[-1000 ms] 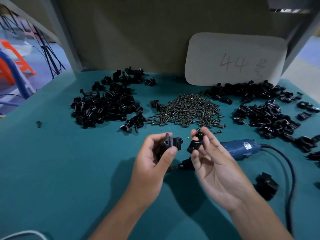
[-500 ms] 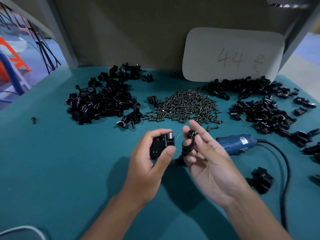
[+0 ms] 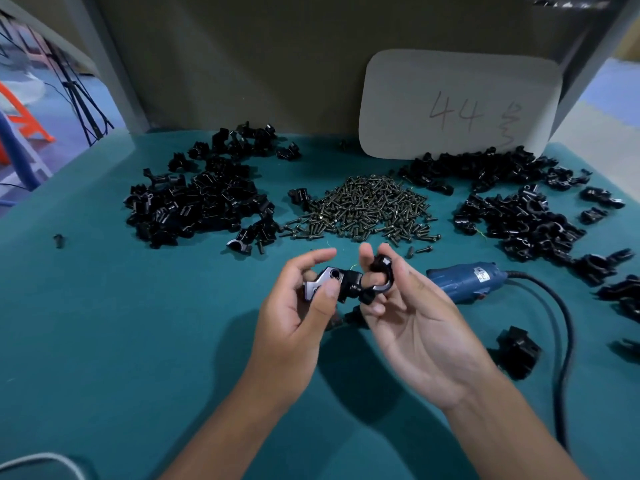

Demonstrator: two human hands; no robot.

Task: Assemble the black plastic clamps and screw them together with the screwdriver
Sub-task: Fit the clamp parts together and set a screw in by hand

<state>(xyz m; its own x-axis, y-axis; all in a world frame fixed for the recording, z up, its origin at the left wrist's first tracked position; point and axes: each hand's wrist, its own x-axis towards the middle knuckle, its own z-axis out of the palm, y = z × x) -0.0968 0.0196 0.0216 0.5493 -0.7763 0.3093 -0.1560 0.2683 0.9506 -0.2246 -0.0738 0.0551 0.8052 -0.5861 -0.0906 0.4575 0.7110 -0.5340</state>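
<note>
Single head-worn wide-angle view, looking forward and down across the teal table (image 3: pixel 104 341) toward the back wall. Close range: both forearms enter from the bottom edge, hands at frame centre. Edges bow.

Bare surface (image 3: pixel 121 341) lies open to the left and near; clamp piles (image 3: pixel 197 206), screws (image 3: pixel 363 209), the screwdriver (image 3: pixel 464 280) and its cord (image 3: pixel 561 341) crowd far and right.

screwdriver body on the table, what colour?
Blue, with a small label and a black cord; the screwdriver shows best in the head view, right of the hands.
</note>
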